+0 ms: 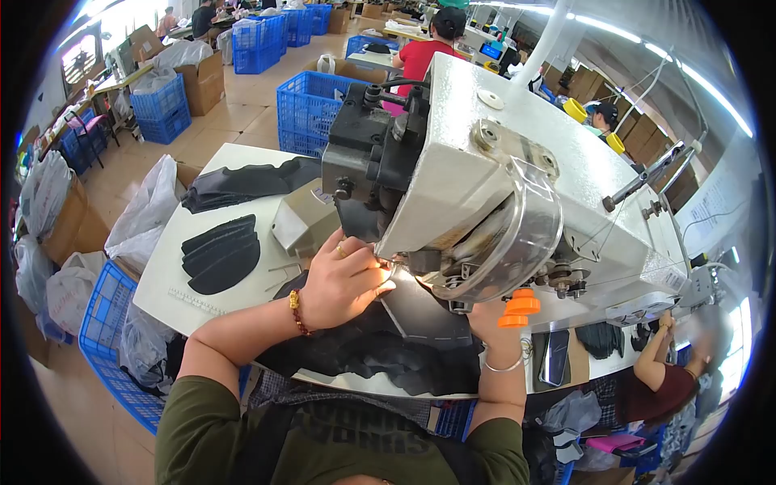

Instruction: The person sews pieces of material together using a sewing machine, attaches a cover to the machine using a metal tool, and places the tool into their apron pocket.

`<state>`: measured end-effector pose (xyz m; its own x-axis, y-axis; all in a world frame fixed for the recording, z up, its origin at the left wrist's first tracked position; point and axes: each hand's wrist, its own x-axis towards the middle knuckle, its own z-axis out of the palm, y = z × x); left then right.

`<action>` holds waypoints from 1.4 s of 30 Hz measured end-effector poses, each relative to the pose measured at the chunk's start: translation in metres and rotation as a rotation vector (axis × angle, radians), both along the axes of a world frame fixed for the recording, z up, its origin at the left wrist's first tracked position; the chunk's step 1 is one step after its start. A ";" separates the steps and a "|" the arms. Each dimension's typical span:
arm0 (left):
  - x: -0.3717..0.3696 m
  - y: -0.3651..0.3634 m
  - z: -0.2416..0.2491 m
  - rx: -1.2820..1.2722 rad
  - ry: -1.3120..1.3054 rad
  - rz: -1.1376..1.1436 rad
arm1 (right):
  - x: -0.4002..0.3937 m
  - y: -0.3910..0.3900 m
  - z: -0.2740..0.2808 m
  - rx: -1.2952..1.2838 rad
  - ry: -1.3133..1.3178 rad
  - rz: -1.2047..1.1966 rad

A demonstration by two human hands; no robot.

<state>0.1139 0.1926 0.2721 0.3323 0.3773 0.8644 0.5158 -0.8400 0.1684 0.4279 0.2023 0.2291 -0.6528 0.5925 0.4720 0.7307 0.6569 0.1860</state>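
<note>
A white industrial sewing machine fills the middle of the view, with its lamp lighting the needle area. My left hand is right beside the needle, thumb and fingers pressed together in a pinch; what they hold, if anything, is too small to make out. Under it lies a black sheet of leather-like material with a pale line on it, partly covering the bed. My right hand rests by the material on the machine's other side, its fingers hidden behind the machine head. Dark folded material hangs toward my lap.
Black cut pieces and a larger black stack lie on the white table. An orange knob sits low on the machine. A phone lies at right. A blue crate stands at left; a co-worker sits at right.
</note>
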 end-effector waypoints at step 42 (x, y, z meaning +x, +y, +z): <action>-0.005 -0.012 -0.005 0.051 0.195 0.144 | -0.102 -0.027 0.040 0.132 0.271 0.329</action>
<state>0.1088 0.1811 0.2676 0.4411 0.3900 0.8083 0.6492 -0.7605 0.0126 0.3263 0.1758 0.2687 -0.6387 0.2971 0.7098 0.5210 0.8458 0.1147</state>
